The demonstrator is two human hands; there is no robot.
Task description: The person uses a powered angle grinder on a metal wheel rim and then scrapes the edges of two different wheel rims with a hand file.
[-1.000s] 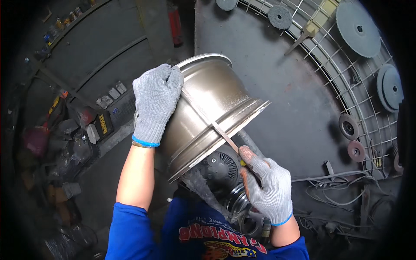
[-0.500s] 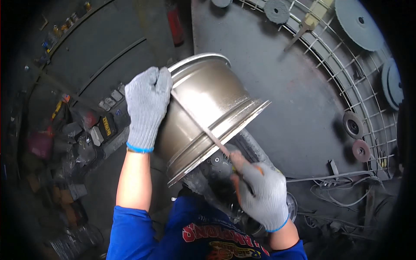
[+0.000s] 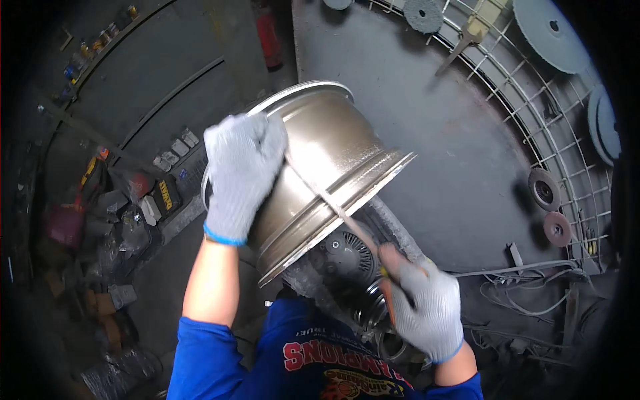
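Note:
A silvery-bronze wheel rim (image 3: 333,130) lies tilted on its side in front of me, its near lip scuffed and bright. Across its barrel and near lip runs a long, narrow file (image 3: 328,199). My left hand (image 3: 241,170), in a grey knit glove, is closed around the file's far end, over the rim's left part. Lower right, my gloved right hand (image 3: 427,310) grips the file's handle, which shows orange between the fingers. The glove hides most of the handle.
Behind the rim is a grey flat panel (image 3: 427,113). A wire rack (image 3: 517,90) with abrasive discs (image 3: 543,190) curves along the right, above tangled cables (image 3: 527,297). Clutter with a black-and-yellow box (image 3: 165,193) lies at left; a red cylinder (image 3: 268,40) stands far off.
Both hands and the file have slid to the right and toward me across the rim. The rim has stayed in place, and more of the round vented part beneath it shows.

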